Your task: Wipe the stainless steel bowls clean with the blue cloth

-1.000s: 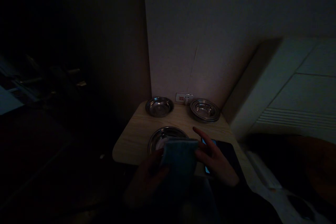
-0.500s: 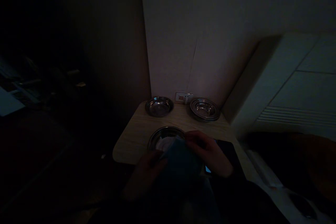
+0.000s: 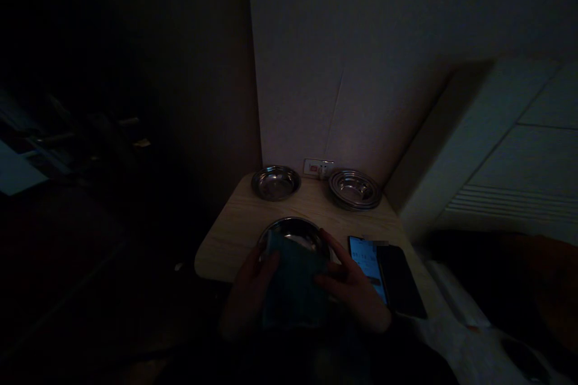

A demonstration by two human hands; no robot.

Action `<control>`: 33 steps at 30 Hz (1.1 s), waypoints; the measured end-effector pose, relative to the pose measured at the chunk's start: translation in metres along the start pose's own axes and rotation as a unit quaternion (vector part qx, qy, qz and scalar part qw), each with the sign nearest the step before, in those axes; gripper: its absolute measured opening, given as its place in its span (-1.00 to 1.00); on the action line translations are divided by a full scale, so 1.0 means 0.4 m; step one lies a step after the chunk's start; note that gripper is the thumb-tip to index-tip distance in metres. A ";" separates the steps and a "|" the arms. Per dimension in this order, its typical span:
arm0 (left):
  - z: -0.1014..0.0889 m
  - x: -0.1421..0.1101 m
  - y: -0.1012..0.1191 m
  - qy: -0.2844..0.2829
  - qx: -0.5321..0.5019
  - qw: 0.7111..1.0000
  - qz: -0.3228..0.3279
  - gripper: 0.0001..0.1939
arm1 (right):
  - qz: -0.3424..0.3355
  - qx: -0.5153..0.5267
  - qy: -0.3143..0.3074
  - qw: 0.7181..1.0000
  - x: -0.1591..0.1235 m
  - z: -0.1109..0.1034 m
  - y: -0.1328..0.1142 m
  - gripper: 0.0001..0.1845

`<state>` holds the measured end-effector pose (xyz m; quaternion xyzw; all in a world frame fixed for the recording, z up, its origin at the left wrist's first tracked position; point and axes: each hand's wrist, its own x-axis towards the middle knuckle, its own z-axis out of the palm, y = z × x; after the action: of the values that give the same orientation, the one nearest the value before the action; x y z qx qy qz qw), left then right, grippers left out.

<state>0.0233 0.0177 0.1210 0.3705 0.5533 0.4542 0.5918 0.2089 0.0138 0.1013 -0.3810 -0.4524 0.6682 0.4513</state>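
A teal cloth (image 3: 294,283) hangs over the near part of a steel bowl (image 3: 300,230), whose far rim and shiny inside show behind it. My left hand (image 3: 250,283) is closed on the cloth's left edge, thumb in front. At the cloth's right side, my right hand (image 3: 354,289) has its thumb and lower fingers on the edge, while its index finger stretches up towards the bowl's rim. Whether that finger touches the rim is too dark to make out. The cloth hides the bowl's near side.
On the small wooden table (image 3: 221,246) stand another steel bowl (image 3: 276,183) at the back left and a stack of steel bowls (image 3: 355,190) at the back right. A lit phone (image 3: 368,264) lies beside a dark flat object (image 3: 401,281). A wall socket (image 3: 318,168) sits behind.
The cloth has spread flatter and shifted left over the bowl. My right hand's index finger has stretched out. The white thing seen in the bowl no longer shows, and the phone screen is now uncovered.
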 end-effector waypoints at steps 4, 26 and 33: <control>-0.018 0.001 -0.001 -0.097 0.014 0.994 0.056 -0.02 | -0.061 -0.200 0.052 0.977 0.009 -0.020 -0.026 -0.48; 0.099 -0.038 -0.110 -0.022 0.489 0.746 0.451 -0.50 | -0.009 -0.125 0.153 0.980 0.029 -0.011 0.009 -0.36; -0.040 0.053 -0.075 0.204 0.340 0.898 0.191 -0.66 | -0.060 -0.222 0.225 0.947 0.077 -0.056 -0.030 -0.44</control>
<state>0.0106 0.0273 0.0843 0.5466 0.7014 0.4085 0.2057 0.2233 0.0510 0.1030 -0.5841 -0.4977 0.4193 0.4850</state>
